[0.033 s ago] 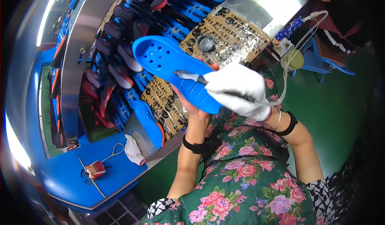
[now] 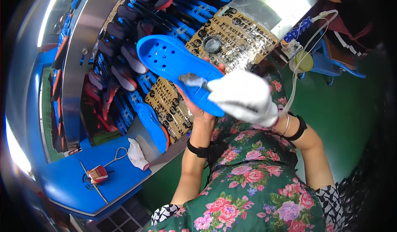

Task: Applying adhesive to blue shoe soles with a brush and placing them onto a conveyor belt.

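Observation:
My bare left hand (image 2: 195,108) grips a blue shoe sole (image 2: 182,64) from below and along its edge, tilted with its holed heel end up and to the left. Over the middle of the sole is a small brush (image 2: 192,80), its bristles smeared by motion and close to the surface. My right hand (image 2: 244,96), in a white glove, is closed around the brush handle. A wet sheen shows near the holes. Beyond the sole, a small round black-rimmed cup (image 2: 212,45) stands on tape-covered cardboard (image 2: 235,33).
Another blue sole with an orange edge (image 2: 151,122) rests left of the cardboard. A white glove (image 2: 136,154) and a red container (image 2: 98,174) with a stick lie on the blue surface (image 2: 62,184). Dark soles (image 2: 117,29) line the blue rack behind. A pale hose (image 2: 304,62) hangs at right.
My right hand and the brush have shifted slightly left and down over the sole, now blurred. My left hand still holds the sole, which has barely moved.

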`<act>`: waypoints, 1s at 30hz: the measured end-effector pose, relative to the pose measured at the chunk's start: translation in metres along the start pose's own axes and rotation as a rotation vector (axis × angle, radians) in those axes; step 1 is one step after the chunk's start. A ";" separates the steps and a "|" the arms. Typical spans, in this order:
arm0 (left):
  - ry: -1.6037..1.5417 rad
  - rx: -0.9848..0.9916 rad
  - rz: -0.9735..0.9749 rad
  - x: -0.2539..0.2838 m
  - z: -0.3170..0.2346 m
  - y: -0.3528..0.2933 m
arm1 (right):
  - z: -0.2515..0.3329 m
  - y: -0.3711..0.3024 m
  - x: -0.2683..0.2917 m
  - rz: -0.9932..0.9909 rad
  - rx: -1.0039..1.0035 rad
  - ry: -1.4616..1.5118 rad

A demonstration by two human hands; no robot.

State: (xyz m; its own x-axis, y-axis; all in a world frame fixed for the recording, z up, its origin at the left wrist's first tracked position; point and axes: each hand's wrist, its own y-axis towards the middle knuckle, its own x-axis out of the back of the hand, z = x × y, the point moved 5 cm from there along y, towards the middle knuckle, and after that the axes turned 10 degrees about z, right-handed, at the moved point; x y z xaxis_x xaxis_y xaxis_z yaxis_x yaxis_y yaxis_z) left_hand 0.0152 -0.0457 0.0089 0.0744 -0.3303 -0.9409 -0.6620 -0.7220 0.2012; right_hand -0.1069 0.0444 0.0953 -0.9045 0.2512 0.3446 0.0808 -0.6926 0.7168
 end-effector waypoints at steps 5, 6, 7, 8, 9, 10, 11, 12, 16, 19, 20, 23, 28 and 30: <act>-0.041 0.142 0.238 0.004 -0.008 0.007 | 0.007 -0.005 -0.003 0.119 -0.002 0.213; 0.005 0.069 0.091 0.001 -0.004 0.005 | 0.000 -0.010 -0.004 -0.005 -0.073 0.250; -0.063 0.039 -0.027 -0.010 -0.001 0.003 | -0.006 -0.011 0.003 -0.035 -0.056 0.160; -0.066 0.069 0.003 -0.011 -0.002 0.004 | -0.004 -0.011 0.001 -0.012 -0.029 0.095; -0.074 0.105 0.040 -0.011 -0.003 0.008 | -0.003 -0.011 0.002 0.010 -0.004 0.021; -0.071 0.122 0.059 -0.011 -0.004 0.008 | 0.003 -0.015 -0.003 0.058 0.049 -0.004; -0.069 0.138 0.077 -0.010 -0.006 0.008 | 0.010 -0.022 -0.010 0.107 0.102 -0.026; -0.076 0.133 0.077 -0.010 -0.009 0.008 | 0.012 -0.024 -0.014 0.153 0.032 0.097; 0.111 0.139 0.079 -0.007 -0.020 0.009 | -0.004 -0.014 -0.001 0.116 -0.104 0.088; 0.048 0.264 0.128 0.003 -0.025 0.013 | 0.009 -0.020 -0.011 0.219 0.099 -0.072; -0.007 0.265 0.173 0.003 -0.026 0.013 | 0.014 -0.025 -0.017 0.214 0.083 -0.003; 0.056 0.309 0.166 0.003 -0.031 0.010 | 0.008 -0.020 -0.011 0.221 -0.108 0.351; 0.223 0.407 0.076 -0.012 -0.036 0.012 | -0.005 -0.021 -0.006 0.114 -0.129 0.189; 0.223 0.444 0.061 -0.007 -0.037 0.013 | 0.012 -0.027 -0.015 0.209 0.085 -0.005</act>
State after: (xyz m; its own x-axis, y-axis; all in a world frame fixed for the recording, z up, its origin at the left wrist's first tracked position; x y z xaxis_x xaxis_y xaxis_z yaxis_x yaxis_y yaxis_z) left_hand 0.0341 -0.0752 0.0281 0.1509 -0.5209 -0.8402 -0.9201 -0.3848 0.0733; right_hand -0.0907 0.0675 0.0778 -0.8622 0.1113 0.4941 0.3017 -0.6708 0.6775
